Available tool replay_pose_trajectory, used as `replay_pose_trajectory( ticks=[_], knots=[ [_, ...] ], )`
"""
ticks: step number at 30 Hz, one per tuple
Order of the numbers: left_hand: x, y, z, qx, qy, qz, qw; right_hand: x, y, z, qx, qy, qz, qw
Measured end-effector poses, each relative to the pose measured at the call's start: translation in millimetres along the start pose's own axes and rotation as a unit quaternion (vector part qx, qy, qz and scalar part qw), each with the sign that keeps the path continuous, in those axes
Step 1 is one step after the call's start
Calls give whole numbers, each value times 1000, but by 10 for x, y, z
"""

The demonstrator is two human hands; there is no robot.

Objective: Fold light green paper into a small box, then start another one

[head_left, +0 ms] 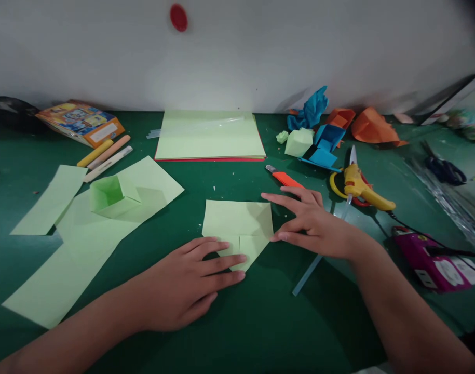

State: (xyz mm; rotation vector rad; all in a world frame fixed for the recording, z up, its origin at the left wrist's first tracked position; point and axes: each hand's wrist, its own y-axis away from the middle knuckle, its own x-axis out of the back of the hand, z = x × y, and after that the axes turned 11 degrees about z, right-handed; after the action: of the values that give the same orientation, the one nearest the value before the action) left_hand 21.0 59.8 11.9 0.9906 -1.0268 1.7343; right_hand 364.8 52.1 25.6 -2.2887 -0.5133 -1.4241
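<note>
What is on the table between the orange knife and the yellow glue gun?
Nothing. In the head view, only bare green table lies between the orange knife and the yellow glue gun.

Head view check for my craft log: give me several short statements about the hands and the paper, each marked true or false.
1. The left hand lies flat on the folded light green paper sheet. True.
2. The right hand grips the yellow glue gun. False: it touches the paper's right edge.
3. A small light green paper box sits left of the folded sheet. True.
4. The orange utility knife lies under the left hand. False: it lies beyond the right hand.
</note>
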Motion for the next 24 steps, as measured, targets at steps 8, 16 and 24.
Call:
replay_pose_trajectory(
  ticks=[8,16,24],
  knots=[
    [-5,12,-38,-9,-7,-13,1000,21,17,11,-11,24,29,999],
    [-45,63,-103,-9,-2,102,995,-100,4,127,37,82,72,993],
    [-81,92,-160,-12,-3,104,995,-280,-88,119,85,61,148,983]
  ],
)
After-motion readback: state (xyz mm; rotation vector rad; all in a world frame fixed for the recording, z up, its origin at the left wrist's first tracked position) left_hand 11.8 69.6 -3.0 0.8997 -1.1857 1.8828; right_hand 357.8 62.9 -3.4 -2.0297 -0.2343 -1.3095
